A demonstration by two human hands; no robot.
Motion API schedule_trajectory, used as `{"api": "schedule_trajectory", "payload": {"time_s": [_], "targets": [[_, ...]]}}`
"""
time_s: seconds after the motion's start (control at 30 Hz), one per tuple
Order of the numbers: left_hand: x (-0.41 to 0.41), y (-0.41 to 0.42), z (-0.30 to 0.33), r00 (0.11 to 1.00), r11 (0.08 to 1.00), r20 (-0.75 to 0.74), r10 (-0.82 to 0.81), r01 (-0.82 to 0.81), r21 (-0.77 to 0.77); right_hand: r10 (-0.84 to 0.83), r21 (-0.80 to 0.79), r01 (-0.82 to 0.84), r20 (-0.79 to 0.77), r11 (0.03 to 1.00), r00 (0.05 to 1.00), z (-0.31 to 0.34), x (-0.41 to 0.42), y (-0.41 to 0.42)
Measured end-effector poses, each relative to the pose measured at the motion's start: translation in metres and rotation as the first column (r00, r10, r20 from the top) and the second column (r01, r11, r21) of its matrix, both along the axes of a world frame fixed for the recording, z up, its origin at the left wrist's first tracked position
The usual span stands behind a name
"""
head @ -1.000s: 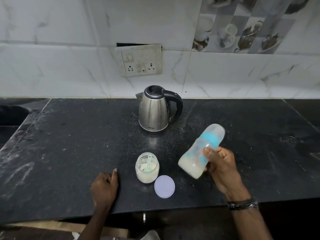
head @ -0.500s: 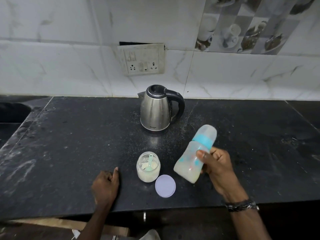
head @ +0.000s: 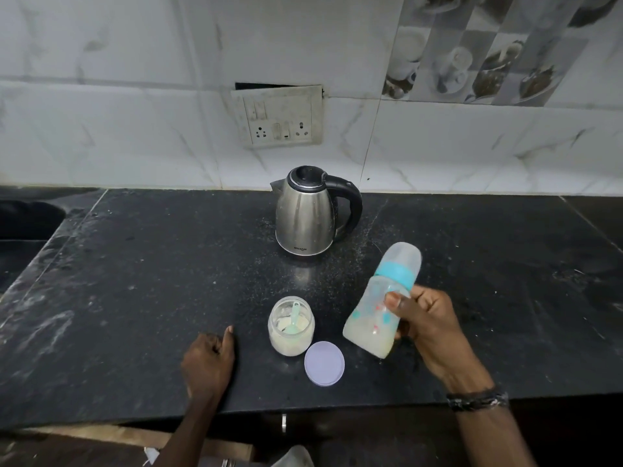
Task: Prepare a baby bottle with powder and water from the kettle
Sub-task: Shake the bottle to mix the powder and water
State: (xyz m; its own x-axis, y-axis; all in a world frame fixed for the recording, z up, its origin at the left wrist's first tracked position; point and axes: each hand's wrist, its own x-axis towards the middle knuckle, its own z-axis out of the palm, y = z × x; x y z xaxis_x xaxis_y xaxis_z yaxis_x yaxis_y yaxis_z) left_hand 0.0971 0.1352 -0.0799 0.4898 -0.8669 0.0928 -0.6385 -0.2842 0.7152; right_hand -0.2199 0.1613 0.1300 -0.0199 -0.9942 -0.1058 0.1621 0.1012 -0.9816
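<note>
My right hand grips a capped baby bottle with a teal collar, tilted with its top leaning up and to the right, above the counter. Milky liquid fills its lower part. To its left an open powder jar stands on the black counter, a pale green scoop inside it. The jar's lilac lid lies flat just in front of it. A steel kettle with a black handle stands further back, lid shut. My left hand rests as a loose fist on the counter's front edge, holding nothing.
A white tiled wall with a socket plate rises behind the counter. A dark sink recess lies at the far left. White powder specks dust the counter around the kettle. A cabinet handle shows below the counter edge.
The bottle has swung from a strong tilt to a more upright angle and moved slightly left and back in my right hand, its liquid shifting. My left hand has stayed put.
</note>
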Motion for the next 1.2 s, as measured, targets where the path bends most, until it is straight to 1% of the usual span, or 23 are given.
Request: {"api": "schedule_trajectory", "payload": {"time_s": [0.1, 0.13, 0.23, 0.27, 0.3, 0.37, 0.4, 0.43, 0.5, 0.53, 0.6, 0.67, 0.7, 0.77, 0.8, 0.87, 0.93, 0.97, 1.03, 1.07, 1.1, 1.17, 1.2], "targets": [[-0.002, 0.000, 0.001, 1.000, 1.000, 0.004, -0.007, 0.007, -0.006, -0.194, 0.032, 0.192, 0.226, 0.981, 0.955, 0.001, -0.002, -0.006], [-0.002, 0.001, 0.002, 1.000, 1.000, -0.001, -0.002, 0.002, -0.001, -0.228, 0.065, 0.219, 0.244, 0.974, 0.943, 0.000, -0.002, -0.007], [-0.001, 0.001, 0.002, 1.000, 1.000, 0.011, -0.012, 0.012, -0.009, -0.047, 0.015, 0.046, 0.062, 0.999, 0.997, -0.004, 0.003, -0.002], [-0.001, 0.001, 0.002, 1.000, 1.000, 0.015, -0.013, 0.013, -0.013, -0.044, -0.002, 0.044, 0.037, 0.999, 0.998, -0.005, 0.004, 0.000], [-0.001, 0.001, 0.002, 1.000, 1.000, 0.016, -0.014, 0.014, -0.019, -0.072, -0.009, 0.073, 0.066, 0.997, 0.995, -0.003, 0.005, 0.000], [-0.001, 0.000, 0.001, 1.000, 1.000, 0.006, -0.016, 0.016, -0.024, -0.210, 0.052, 0.203, 0.214, 0.978, 0.954, -0.005, -0.001, -0.005], [-0.001, 0.001, 0.001, 1.000, 1.000, -0.002, -0.008, 0.008, -0.013, -0.248, 0.086, 0.234, 0.237, 0.968, 0.939, -0.007, -0.003, -0.007], [-0.001, 0.001, 0.002, 1.000, 1.000, -0.003, 0.003, -0.003, -0.002, -0.224, 0.090, 0.211, 0.181, 0.973, 0.958, -0.006, -0.003, -0.006], [-0.002, 0.001, 0.004, 1.000, 1.000, 0.002, 0.012, -0.012, 0.001, -0.035, 0.030, 0.034, 0.046, 0.999, 0.998, -0.009, 0.000, -0.001], [-0.002, 0.001, 0.005, 1.000, 1.000, 0.002, 0.010, -0.010, 0.001, -0.005, 0.010, 0.005, 0.011, 1.000, 1.000, -0.010, 0.003, 0.003], [-0.003, 0.001, 0.006, 1.000, 1.000, -0.003, -0.005, 0.005, -0.007, -0.099, 0.022, 0.097, 0.096, 0.995, 0.990, -0.009, -0.001, 0.001], [-0.003, 0.002, 0.005, 1.000, 1.000, -0.017, -0.009, 0.009, -0.001, -0.216, 0.097, 0.199, 0.212, 0.975, 0.953, -0.010, -0.008, -0.003], [-0.003, 0.002, 0.005, 1.000, 1.000, -0.019, -0.005, 0.005, 0.001, -0.204, 0.115, 0.186, 0.170, 0.976, 0.964, -0.010, -0.009, -0.003], [-0.003, 0.002, 0.006, 1.000, 1.000, -0.009, -0.001, 0.001, -0.014, -0.009, 0.077, 0.007, 0.025, 0.997, 1.000, -0.010, -0.008, 0.001], [-0.002, 0.002, 0.006, 1.000, 1.000, -0.011, -0.004, 0.003, -0.017, 0.033, 0.051, -0.032, -0.011, 0.998, 0.999, -0.010, -0.007, 0.005], [-0.002, 0.001, 0.005, 1.000, 1.000, -0.015, -0.007, 0.006, -0.014, -0.048, 0.028, 0.046, 0.060, 0.999, 0.997, -0.008, -0.010, 0.003], [-0.002, 0.001, 0.002, 1.000, 1.000, -0.003, -0.007, 0.007, 0.005, -0.172, 0.061, 0.165, 0.150, 0.984, 0.974, -0.009, -0.014, -0.001], [-0.002, 0.001, 0.001, 1.000, 1.000, 0.005, -0.003, 0.003, 0.012, -0.172, 0.071, 0.165, 0.100, 0.984, 0.980, -0.007, -0.014, -0.001], [-0.002, 0.001, 0.002, 1.000, 1.000, 0.013, 0.013, -0.013, 0.007, -0.015, 0.029, 0.017, -0.050, 0.999, 0.999, -0.009, -0.011, 0.001], [-0.002, 0.001, 0.002, 1.000, 1.000, 0.014, 0.009, -0.009, 0.009, 0.036, 0.013, -0.035, -0.072, 0.999, 0.997, -0.011, -0.009, 0.004], [-0.002, 0.001, 0.003, 1.000, 1.000, 0.014, 0.002, -0.002, 0.011, 0.025, 0.000, -0.025, -0.036, 1.000, 0.999, -0.011, -0.008, 0.005], [-0.003, 0.001, 0.003, 1.000, 1.000, 0.004, 0.004, -0.004, 0.009, -0.082, 0.007, 0.081, 0.087, 0.997, 0.993, -0.012, -0.011, 0.002], [-0.003, 0.001, 0.003, 1.000, 1.000, -0.007, 0.005, -0.005, 0.014, -0.128, 0.019, 0.126, 0.089, 0.992, 0.988, -0.013, -0.013, -0.001]]}}
